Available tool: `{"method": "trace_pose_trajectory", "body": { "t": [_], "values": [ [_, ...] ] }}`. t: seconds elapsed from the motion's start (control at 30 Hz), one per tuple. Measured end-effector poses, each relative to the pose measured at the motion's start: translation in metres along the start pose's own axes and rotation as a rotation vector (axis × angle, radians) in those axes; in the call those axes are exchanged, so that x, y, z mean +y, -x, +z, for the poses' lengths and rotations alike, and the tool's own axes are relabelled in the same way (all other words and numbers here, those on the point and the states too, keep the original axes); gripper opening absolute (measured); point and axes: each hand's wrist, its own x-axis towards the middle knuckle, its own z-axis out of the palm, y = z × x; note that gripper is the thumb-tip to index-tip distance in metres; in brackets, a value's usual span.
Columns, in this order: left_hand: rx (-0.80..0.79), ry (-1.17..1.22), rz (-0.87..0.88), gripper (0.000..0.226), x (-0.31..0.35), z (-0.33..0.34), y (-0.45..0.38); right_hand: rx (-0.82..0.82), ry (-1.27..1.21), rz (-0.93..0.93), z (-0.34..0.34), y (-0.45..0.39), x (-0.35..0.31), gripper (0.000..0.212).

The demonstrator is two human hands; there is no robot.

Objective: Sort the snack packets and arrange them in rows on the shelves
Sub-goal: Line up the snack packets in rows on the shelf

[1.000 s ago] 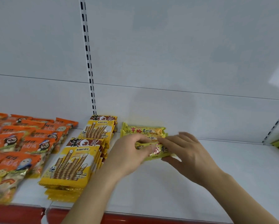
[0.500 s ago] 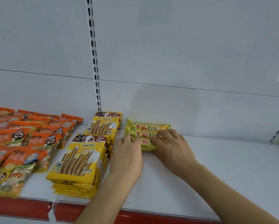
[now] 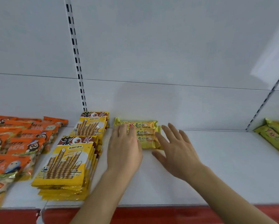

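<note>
Both hands lie flat and relaxed on the white shelf (image 3: 200, 167), fingers straight, gripping nothing. The left hand (image 3: 124, 147) rests its fingertips over the left end of a small stack of yellow biscuit packets (image 3: 146, 135), while the right hand (image 3: 176, 149) sits just beside the stack's right end, its fingers near or brushing the wrapper; I cannot tell which. The stack itself sits toward the back edge of the shelf, close to the rear panel, three packets lying lengthwise one slightly in front of the other.

These packets look light and slim, wrapped in glossy film that will probably slide easily on the smooth shelf and against each other. The contents seem to be brittle biscuits, so I would take them by the long sides with a gentle pinch rather than squeeze the middle, and nudge the ends with flat fingers to square them.

Just left of the stack, two piles of wafer roll packs (image 3: 67, 162) run from the back of the shelf to its front edge, one behind the other. Further left, orange snack bags (image 3: 19, 143) lie in overlapping rows. At the far right edge of the shelf more green-yellow packets (image 3: 276, 135) show partly. A red strip (image 3: 151, 214) runs along the shelf's front edge, and a slotted upright (image 3: 75, 54) climbs the pale back panel.
</note>
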Motion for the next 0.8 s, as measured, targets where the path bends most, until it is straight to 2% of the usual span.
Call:
{"method": "trace_pose_trajectory", "body": {
  "t": [0.13, 0.33, 0.5, 0.8],
  "values": [
    [0.012, 0.056, 0.062, 0.050, 0.038, 0.004, 0.000, -0.076, 0.048, 0.123, -0.021, 0.033, 0.028, 0.071],
    [-0.092, 0.073, 0.156, 0.058, 0.122, 0.011, 0.016, -0.064, 0.048, 0.260, -0.050, 0.088, 0.095, 0.072],
    [-0.122, 0.140, 0.225, 0.058, 0.233, 0.017, 0.031, -0.060, 0.028, 0.355, -0.077, 0.148, 0.186, 0.069],
    [-0.334, 0.279, 0.229, 0.053, 0.396, 0.045, 0.039, 0.010, -0.074, 0.535, -0.102, 0.213, 0.348, 0.057]
  ]
}}
